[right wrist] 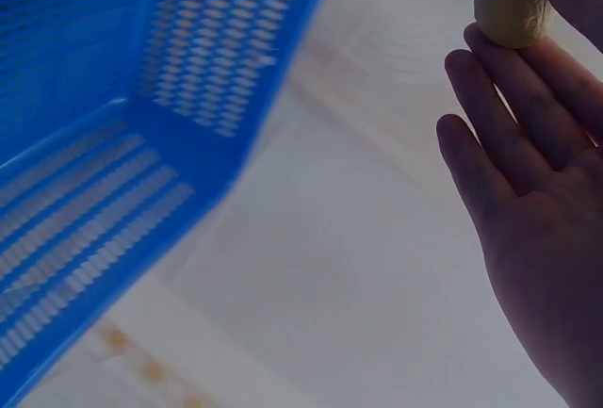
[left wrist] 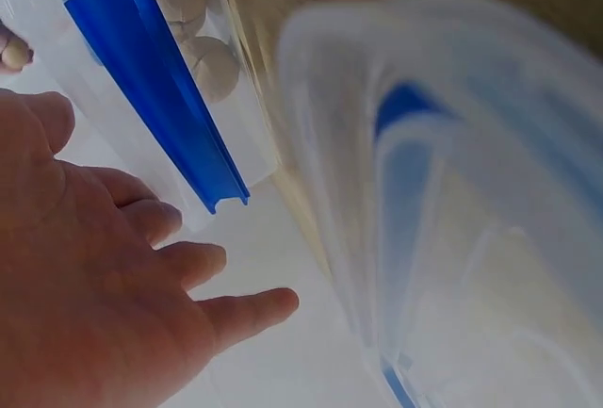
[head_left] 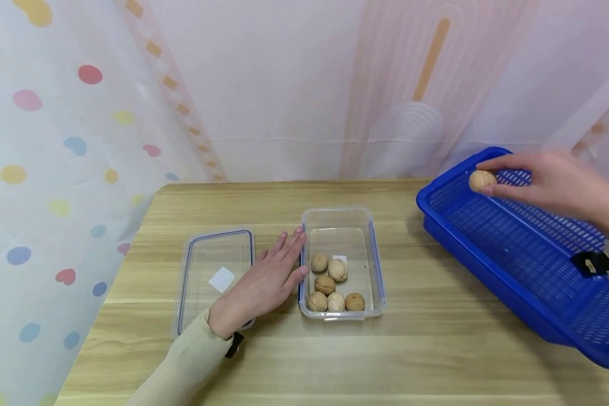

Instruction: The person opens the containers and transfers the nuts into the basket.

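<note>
A walnut (head_left: 482, 181) is pinched between thumb and fingers of my right hand (head_left: 553, 180), above the far end of the blue basket (head_left: 467, 256). The right wrist view shows the same walnut (right wrist: 511, 3) at the fingertips. My left hand (head_left: 264, 279) has its fingers extended, touching the left side of a clear plastic container (head_left: 378, 265). Several walnuts (head_left: 325, 285) lie in the near half of that container. In the left wrist view the left hand (left wrist: 113, 267) is beside the container's blue latch strip (left wrist: 155, 88).
A clear lid (head_left: 203, 248) with a blue seal lies on the wooden table (head_left: 411, 361), left of the container and partly under the left forearm. The basket stands along the table's right side. A patterned curtain (head_left: 284, 84) hangs behind the table.
</note>
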Demonstrator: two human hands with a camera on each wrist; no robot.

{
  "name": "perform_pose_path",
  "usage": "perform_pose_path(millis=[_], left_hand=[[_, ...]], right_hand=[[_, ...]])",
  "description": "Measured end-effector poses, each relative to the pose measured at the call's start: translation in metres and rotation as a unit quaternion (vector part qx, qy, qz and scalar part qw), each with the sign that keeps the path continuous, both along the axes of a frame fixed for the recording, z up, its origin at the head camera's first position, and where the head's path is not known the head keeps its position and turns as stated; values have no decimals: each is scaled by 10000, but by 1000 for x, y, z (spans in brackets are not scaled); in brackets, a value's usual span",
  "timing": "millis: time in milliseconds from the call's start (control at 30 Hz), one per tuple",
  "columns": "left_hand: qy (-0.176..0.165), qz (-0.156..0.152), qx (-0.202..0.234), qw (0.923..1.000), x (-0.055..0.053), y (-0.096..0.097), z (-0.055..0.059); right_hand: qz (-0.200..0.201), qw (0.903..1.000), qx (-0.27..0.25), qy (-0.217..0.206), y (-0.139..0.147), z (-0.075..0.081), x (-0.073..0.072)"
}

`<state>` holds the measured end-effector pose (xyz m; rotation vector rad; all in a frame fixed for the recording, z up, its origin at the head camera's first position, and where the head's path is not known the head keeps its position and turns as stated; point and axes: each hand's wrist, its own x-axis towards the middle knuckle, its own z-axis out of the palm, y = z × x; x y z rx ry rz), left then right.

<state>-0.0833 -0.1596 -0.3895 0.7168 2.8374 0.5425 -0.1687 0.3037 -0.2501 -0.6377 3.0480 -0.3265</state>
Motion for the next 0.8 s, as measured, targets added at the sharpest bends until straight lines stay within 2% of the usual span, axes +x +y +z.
perform_pose_path(millis=[200, 467, 633, 800], left_hand=[[78, -79, 45, 9999, 5, -3, -1], [86, -18, 69, 9999, 8, -2, -1], [16, 24, 95, 10000, 9, 1, -3], [-36, 62, 141, 9999, 11, 5, -3]], right_hand=[[-136, 9977, 350, -571, 20, -25, 3], [-53, 9927, -429, -1126, 31, -58, -1], [-96, 9871, -560, -1500, 38, -76, -6], [66, 9828, -737, -1695, 43, -88, -11]])
